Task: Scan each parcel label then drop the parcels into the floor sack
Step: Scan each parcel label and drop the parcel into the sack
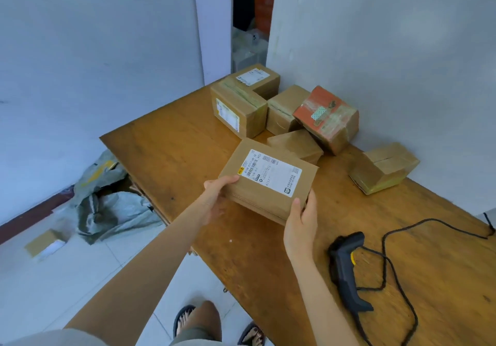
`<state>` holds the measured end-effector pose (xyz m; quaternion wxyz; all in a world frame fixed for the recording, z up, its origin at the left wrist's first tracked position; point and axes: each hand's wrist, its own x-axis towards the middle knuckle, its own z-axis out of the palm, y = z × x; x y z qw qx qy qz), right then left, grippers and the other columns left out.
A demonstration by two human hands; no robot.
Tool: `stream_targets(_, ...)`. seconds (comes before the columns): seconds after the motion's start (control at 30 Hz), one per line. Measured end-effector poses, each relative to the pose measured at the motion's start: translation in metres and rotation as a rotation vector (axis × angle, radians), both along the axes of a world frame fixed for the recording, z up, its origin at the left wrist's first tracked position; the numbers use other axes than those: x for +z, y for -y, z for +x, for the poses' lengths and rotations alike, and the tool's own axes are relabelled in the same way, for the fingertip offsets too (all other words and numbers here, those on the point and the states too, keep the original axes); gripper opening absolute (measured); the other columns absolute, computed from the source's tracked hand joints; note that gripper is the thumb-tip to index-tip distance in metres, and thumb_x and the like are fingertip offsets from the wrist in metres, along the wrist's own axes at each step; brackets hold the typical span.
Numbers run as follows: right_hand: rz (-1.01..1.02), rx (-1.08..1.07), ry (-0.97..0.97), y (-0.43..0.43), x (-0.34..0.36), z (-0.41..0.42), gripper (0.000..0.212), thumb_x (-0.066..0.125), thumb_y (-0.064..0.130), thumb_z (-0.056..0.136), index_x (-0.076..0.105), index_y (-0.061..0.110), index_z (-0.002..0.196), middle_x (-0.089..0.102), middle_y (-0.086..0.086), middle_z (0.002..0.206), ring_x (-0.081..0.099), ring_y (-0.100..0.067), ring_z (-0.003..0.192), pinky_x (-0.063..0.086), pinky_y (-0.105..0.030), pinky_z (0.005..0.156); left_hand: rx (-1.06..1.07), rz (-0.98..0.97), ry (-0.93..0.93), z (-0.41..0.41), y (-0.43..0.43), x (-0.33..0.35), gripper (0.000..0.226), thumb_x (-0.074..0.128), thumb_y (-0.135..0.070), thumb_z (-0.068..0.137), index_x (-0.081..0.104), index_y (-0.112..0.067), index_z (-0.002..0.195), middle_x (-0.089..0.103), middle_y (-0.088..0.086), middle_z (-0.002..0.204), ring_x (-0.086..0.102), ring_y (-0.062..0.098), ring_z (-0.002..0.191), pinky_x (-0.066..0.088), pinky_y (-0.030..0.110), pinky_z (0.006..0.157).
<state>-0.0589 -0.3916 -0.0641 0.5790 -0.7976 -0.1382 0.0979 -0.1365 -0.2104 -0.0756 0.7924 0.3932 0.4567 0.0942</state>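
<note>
Black and corded, the scanner [346, 270] is lying on the tabletop [174, 157] near your right wrist, with neither hand on it. Your left hand [214, 192] and right hand [302, 225] are gripping the brown parcel [268, 184] at its two near corners. Each thumb is pressing on the top face, and the remaining fingers are curling under or round the sides, mostly hidden. Whether the parcel is resting on the wood or riding just above it, I cannot tell. Its white label [271, 172] is facing up, barcodes exposed.

Judgement: you are presenting this parcel for scanning, and the scan itself is not yet done. The next move is calling for one hand, likely the right, to let go and take up the scanner while the other is holding the label flat and unshadowed.

The grey floor sack [112, 211] is slumping off the tabletop's left edge, well apart from the parcel. A small box [44, 245] is lying on the tiles near it. Several further parcels [241, 106] are waiting at the far corner against the wall.
</note>
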Motion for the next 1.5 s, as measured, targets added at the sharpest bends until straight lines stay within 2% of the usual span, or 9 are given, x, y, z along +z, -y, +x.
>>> stream_targets(0.23, -0.070, 0.250, 0.038, -0.121, 0.007, -0.048, 0.045, 0.038, 0.029, 0.103, 0.033, 0.018, 0.146, 0.046, -0.003, 0.137, 0.045, -0.012, 0.122, 0.037, -0.024, 0.095, 0.291, 0.078, -0.086, -0.100, -0.091, 0.011, 0.078, 0.069, -0.051, 0.076, 0.035, -0.016, 0.137, 0.052, 0.011, 0.130, 0.054, 0.024, 0.104, 0.047, 0.035, 0.073)
stream_targets(0.47, -0.009, 0.461, 0.011, -0.273, 0.016, -0.146, 0.041, 0.046, 0.031, 0.100, 0.039, 0.019, 0.139, 0.059, 0.003, 0.122, 0.057, -0.009, 0.107, 0.046, -0.014, 0.079, 0.376, 0.029, -0.155, -0.229, -0.199, 0.011, 0.054, 0.053, -0.062, 0.084, 0.048, -0.027, 0.126, 0.056, 0.005, 0.118, 0.057, 0.026, 0.107, 0.043, 0.051, 0.101)
stream_targets(0.63, -0.004, 0.589, -0.016, -0.377, 0.020, -0.213, 0.041, 0.045, 0.027, 0.101, 0.040, 0.016, 0.140, 0.060, 0.001, 0.125, 0.056, -0.014, 0.114, 0.048, -0.034, 0.098, 0.550, 0.000, -0.121, -0.302, -0.283, 0.014, 0.040, 0.059, -0.057, 0.083, 0.056, -0.023, 0.103, 0.059, 0.002, 0.100, 0.058, 0.018, 0.083, 0.050, 0.040, 0.070)
stream_targets(0.77, -0.051, 0.643, 0.036, -0.444, 0.013, -0.241, 0.036, 0.044, 0.022, 0.101, 0.046, 0.017, 0.136, 0.059, 0.002, 0.125, 0.052, -0.011, 0.114, 0.041, -0.027, 0.098, 0.610, 0.011, -0.141, -0.334, -0.343, 0.010, 0.033, 0.056, -0.055, 0.086, 0.057, -0.029, 0.107, 0.060, 0.000, 0.107, 0.055, 0.018, 0.092, 0.044, 0.049, 0.090)
stream_targets(0.9, -0.113, 0.691, 0.069, -0.513, 0.001, -0.245, 0.042, 0.046, 0.024, 0.100, 0.043, 0.016, 0.141, 0.052, 0.005, 0.127, 0.044, -0.012, 0.123, 0.033, -0.024, 0.099, 0.629, 0.000, -0.168, -0.345, -0.404, 0.001, 0.038, 0.051, -0.054, 0.089, 0.049, -0.032, 0.121, 0.048, 0.000, 0.127, 0.044, 0.025, 0.122, 0.032, 0.054, 0.102)
stream_targets(1.03, -0.121, 0.756, 0.057, -0.592, -0.014, -0.231, 0.044, 0.044, 0.023, 0.101, 0.041, 0.015, 0.144, 0.051, -0.001, 0.141, 0.045, -0.016, 0.132, 0.037, -0.040, 0.111, 0.645, 0.115, -0.155, -0.336, -0.484, -0.012, 0.034, 0.051, -0.045, 0.093, 0.055, -0.024, 0.119, 0.056, 0.002, 0.127, 0.050, 0.020, 0.116, 0.033, 0.042, 0.107)
stream_targets(1.13, -0.162, 0.739, 0.030, -0.647, -0.025, -0.210, 0.045, 0.043, 0.020, 0.101, 0.039, 0.014, 0.145, 0.050, -0.002, 0.142, 0.046, -0.018, 0.131, 0.036, -0.030, 0.108, 0.586, 0.172, -0.180, -0.316, -0.546, -0.018, 0.025, 0.050, -0.043, 0.094, 0.059, -0.028, 0.112, 0.057, 0.000, 0.126, 0.048, 0.018, 0.118, 0.030, 0.038, 0.107)
stream_targets(1.3, -0.263, 0.704, -0.024, -0.719, -0.040, -0.167, 0.042, 0.043, 0.018, 0.101, 0.040, 0.016, 0.143, 0.054, -0.005, 0.137, 0.051, -0.019, 0.122, 0.038, -0.024, 0.093, 0.432, 0.202, -0.178, -0.277, -0.625, -0.028, 0.035, 0.049, -0.033, 0.098, 0.054, -0.021, 0.130, 0.057, 0.005, 0.132, 0.051, 0.023, 0.121, 0.038, 0.045, 0.108)
stream_targets(1.5, -0.463, 0.660, -0.029, -0.762, -0.060, -0.143, 0.049, 0.047, 0.017, 0.100, 0.033, 0.013, 0.147, 0.047, -0.009, 0.146, 0.045, -0.028, 0.134, 0.036, -0.040, 0.108, 0.259, 0.175, -0.309, -0.257, -0.685, -0.044, 0.053, 0.054, -0.017, 0.096, 0.038, -0.018, 0.146, 0.044, 0.006, 0.144, 0.047, 0.021, 0.120, 0.038, 0.032, 0.093)
